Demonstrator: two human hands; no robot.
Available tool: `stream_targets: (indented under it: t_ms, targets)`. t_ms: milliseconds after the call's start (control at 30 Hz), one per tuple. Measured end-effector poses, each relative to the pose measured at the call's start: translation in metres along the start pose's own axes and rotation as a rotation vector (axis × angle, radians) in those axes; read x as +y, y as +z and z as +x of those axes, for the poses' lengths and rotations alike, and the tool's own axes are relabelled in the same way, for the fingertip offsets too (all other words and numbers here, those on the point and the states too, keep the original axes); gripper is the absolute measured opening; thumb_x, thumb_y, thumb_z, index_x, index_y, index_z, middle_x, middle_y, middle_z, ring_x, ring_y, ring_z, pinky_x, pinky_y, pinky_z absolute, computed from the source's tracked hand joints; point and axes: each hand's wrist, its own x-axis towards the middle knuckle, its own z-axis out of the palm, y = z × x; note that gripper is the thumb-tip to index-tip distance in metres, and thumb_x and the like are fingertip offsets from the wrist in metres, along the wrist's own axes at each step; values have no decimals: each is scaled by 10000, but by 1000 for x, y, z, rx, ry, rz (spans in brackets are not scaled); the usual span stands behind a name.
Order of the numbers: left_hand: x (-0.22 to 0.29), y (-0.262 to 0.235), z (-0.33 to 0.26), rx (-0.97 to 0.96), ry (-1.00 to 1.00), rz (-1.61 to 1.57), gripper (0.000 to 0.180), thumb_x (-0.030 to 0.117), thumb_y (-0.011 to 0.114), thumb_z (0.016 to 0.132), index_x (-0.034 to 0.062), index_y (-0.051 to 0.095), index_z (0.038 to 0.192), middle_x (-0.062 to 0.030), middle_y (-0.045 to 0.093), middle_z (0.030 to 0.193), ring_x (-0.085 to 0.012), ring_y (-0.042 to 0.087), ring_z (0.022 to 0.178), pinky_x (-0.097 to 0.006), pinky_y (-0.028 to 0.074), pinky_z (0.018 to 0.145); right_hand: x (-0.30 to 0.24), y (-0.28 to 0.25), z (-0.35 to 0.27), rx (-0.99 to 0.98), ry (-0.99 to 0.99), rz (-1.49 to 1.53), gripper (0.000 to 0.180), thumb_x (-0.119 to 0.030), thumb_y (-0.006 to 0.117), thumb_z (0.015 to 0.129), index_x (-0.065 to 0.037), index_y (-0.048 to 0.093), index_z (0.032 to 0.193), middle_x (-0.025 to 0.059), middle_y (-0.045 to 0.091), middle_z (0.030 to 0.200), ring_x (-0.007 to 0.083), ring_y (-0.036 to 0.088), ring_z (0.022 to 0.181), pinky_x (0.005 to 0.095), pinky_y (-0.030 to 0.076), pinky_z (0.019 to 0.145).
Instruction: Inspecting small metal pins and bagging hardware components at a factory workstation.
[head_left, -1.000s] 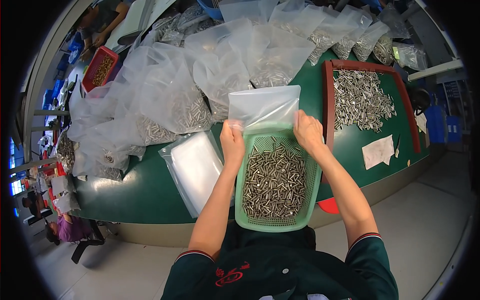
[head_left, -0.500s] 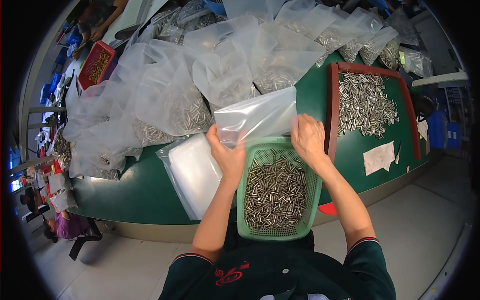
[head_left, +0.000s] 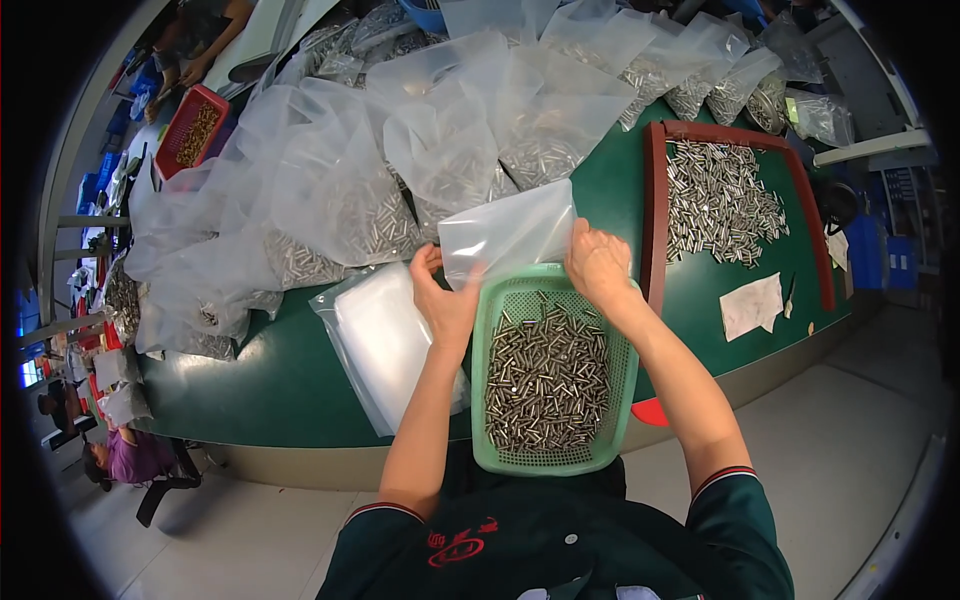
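Between my two hands is a clear plastic bag [head_left: 508,232], held flat by its sides just beyond the far rim of a green basket. My left hand [head_left: 445,295] has its thumb and fingers closed on the bag's left edge. On its right edge, my right hand [head_left: 602,265] grips with curled fingers. The green plastic basket [head_left: 630,380] sits at the table's near edge, holding a heap of small metal pins [head_left: 550,385]. A stack of flat clear bags [head_left: 385,340] lies beside my left forearm.
Filled plastic bags [head_left: 350,190] crowd the far side of the green table [head_left: 260,390]. At the right, a red-brown frame [head_left: 655,220] borders loose metal pins [head_left: 722,200], with a pale cloth [head_left: 752,306] below them. A red basket [head_left: 191,133] stands far left, near another person's arm.
The bag's near side has drawn in slightly, and my right hand has moved left with its fingers more curled. My left hand keeps its hold. The whole view has shifted a little.
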Motion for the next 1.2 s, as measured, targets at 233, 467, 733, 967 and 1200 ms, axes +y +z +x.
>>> stream_targets:
  t_ms: [233,467,733,967,1200]
  targets:
    - [9,-29,-8,96,488,310,616,233,787,580,34,403,1018,-139,476,990,-306,455,926,-395,361,811,-13,16,-19,74,-16,77,269,-19,504,707,20,375,940,187,549,595,380,553,554,465,434,533]
    - [5,-41,-48,91,425,336,655,189,770,593,18,401,1107,-142,438,1082,-316,419,968,-412,330,848,-12,37,-32,301,-83,148,396,-15,499,743,23,363,1113,187,554,643,377,550,572,446,418,512]
    - [-14,-33,-11,-96,34,289,246,86,494,829,-17,442,1047,-198,583,912,-357,515,848,-419,381,776,-23,26,-32,403,-72,100,253,-38,488,802,53,449,1036,169,573,669,339,553,581,425,439,570]
    - [-43,-26,-29,-211,18,210,217,177,413,899,-12,495,966,-211,591,793,-383,551,686,-437,422,624,-15,26,-33,223,-74,129,202,-41,484,803,11,390,973,185,550,651,373,536,591,439,427,567]
    - [-65,-46,-78,-242,-49,90,264,51,497,838,31,513,1102,-139,600,731,-211,473,535,-306,414,535,-8,28,-48,198,-238,116,180,-27,502,775,-9,386,912,167,525,647,360,520,605,448,407,567]
